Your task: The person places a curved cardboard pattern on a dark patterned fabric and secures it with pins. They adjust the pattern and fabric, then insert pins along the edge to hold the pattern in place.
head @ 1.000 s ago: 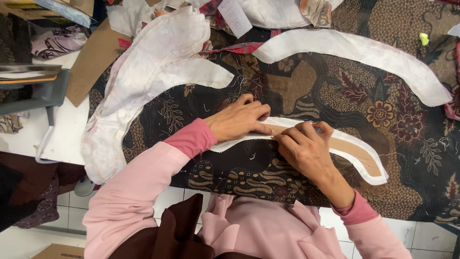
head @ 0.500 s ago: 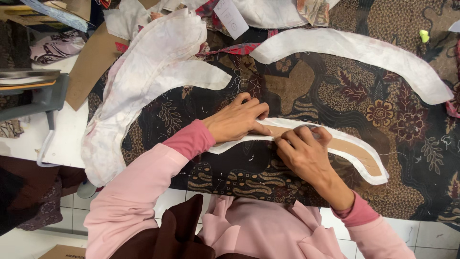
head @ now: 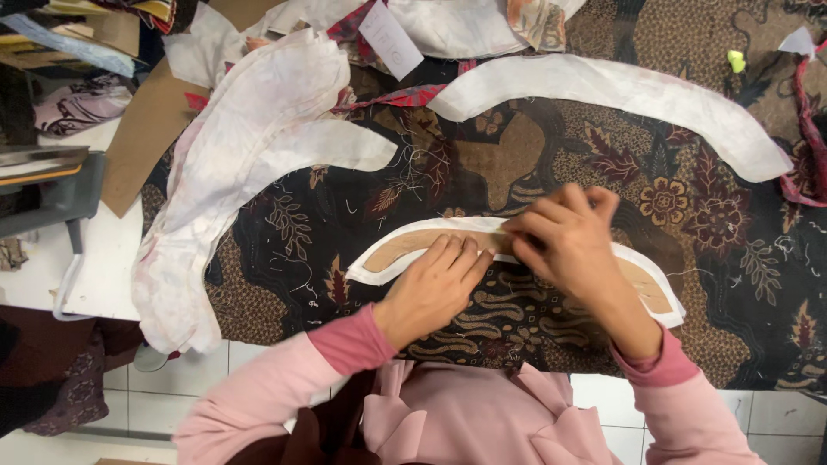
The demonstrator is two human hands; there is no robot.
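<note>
Both hands have slid left along the curved brown pattern piece | left hand flat, fingers together, pressing (holding nothing) | right hand fingers pinching its white fabric edge | piece lies on batik cloth, below the long white strip.

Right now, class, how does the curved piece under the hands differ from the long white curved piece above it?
The small curved piece carries a brown card pattern; the long white curved piece lies bare. The small one is shorter and pinned by the left hand and right hand; the long one lies untouched. Both rest on batik fabric.
</note>
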